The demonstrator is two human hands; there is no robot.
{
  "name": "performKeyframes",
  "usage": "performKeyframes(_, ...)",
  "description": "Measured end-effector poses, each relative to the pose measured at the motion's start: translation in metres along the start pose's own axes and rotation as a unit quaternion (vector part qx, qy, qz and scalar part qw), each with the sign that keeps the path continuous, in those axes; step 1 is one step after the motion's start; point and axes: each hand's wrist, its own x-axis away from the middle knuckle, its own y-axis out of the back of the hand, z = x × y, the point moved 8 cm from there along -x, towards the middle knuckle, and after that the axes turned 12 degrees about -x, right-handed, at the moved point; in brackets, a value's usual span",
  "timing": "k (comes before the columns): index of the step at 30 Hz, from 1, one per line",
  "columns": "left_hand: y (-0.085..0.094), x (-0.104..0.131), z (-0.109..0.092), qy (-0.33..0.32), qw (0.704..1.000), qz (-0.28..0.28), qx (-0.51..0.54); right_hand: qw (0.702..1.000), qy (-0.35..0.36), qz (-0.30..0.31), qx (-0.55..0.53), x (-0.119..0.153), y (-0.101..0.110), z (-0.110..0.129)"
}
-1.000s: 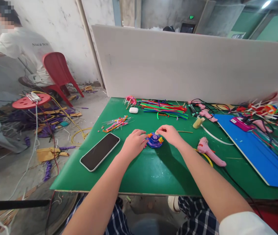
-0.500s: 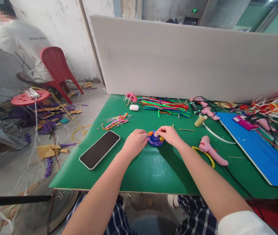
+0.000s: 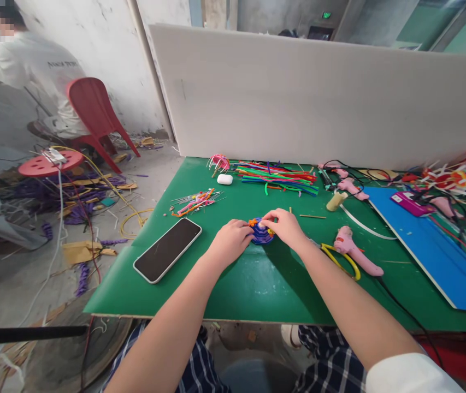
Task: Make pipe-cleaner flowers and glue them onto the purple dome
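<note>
A small purple-blue craft piece (image 3: 261,236), ringed in layers and apparently made of pipe cleaners, rests on the green table with orange and yellow bits on it. My left hand (image 3: 231,241) holds its left edge, fingers closed together. From the right, my right hand (image 3: 285,225) pinches at a small pale bit on top of the piece; the fingertips hide most of it. Yellow-handled pliers (image 3: 351,268) lie right of my right forearm, beside a pink hot glue gun (image 3: 355,254).
A phone (image 3: 167,250) lies at left, with loose thin sticks and pipe cleaners (image 3: 198,203) behind it. Farther back are a white case (image 3: 225,179), a pipe-cleaner bundle (image 3: 277,177) and a pink craft piece (image 3: 219,162). A blue board (image 3: 429,245) covers the right side. One person sits at far left.
My left hand has shifted slightly right and down against the craft piece. My right hand stays almost in place, still pinching at the top. More of the pliers shows beside the right forearm.
</note>
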Motion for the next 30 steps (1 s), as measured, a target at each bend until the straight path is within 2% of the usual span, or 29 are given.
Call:
performKeyframes(3,0.001,0.0,0.002,0.004,1.0,-0.006,0.008,0.999,0.035,-0.014,-0.014,0.003,0.004,0.005)
performKeyframes(7,0.002,0.0,-0.003,-0.005,1.0,-0.005,0.007,0.996,0.092,0.0,0.017,0.005,-0.001,0.012)
performKeyframes(11,0.0,0.001,-0.012,-0.03,0.999,0.015,-0.006,0.994,0.096,0.012,0.05,0.004,-0.008,0.006)
performKeyframes(16,-0.005,0.002,-0.013,-0.022,0.999,0.037,-0.014,0.994,0.097,0.011,0.053,0.005,-0.007,0.003)
performKeyframes(24,-0.005,0.001,-0.015,-0.021,0.999,0.028,-0.01,0.984,0.132,0.029,0.118,0.007,-0.01,0.01)
performKeyframes(30,-0.005,0.002,-0.013,-0.021,0.999,0.028,-0.014,0.987,0.143,-0.006,0.075,0.012,-0.002,0.01)
